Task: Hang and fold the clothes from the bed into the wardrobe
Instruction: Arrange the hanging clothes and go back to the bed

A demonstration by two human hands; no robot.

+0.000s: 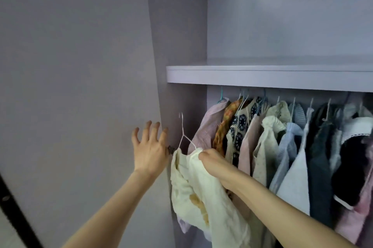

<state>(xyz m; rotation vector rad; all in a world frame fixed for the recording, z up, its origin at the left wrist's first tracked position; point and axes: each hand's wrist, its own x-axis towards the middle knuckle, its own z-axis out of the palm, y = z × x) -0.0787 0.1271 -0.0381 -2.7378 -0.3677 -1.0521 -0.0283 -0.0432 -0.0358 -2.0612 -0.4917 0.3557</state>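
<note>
The head view looks into an open wardrobe (181,26) with pale grey-lilac panels. Its door (70,66) stands open on the left, filling that side of the view, and a dark strip crosses the bottom left corner. A shelf (262,76) spans the wardrobe above the hanging space; what shows of its top is bare.

Under the shelf a row of hung clothes (282,147) fills the space from the middle to the right edge: a pink striped shirt (207,126) at the left end, then an orange checked piece, a cream top with dark flower shapes, pale pink, cream, light blue, dark and white garments. Their hanger hooks reach up behind the shelf edge, so the rail is hidden.

The right hand (212,159) grips a cream garment (201,197) at its shoulder, fingers clenched in the cloth. The garment sits on a thin white hanger (184,134), held just left of the row, its hook free in the air below the shelf. The left hand (150,149) is raised beside the hanger with fingers spread and released, holding nothing.

No writing or label can be read anywhere.
</note>
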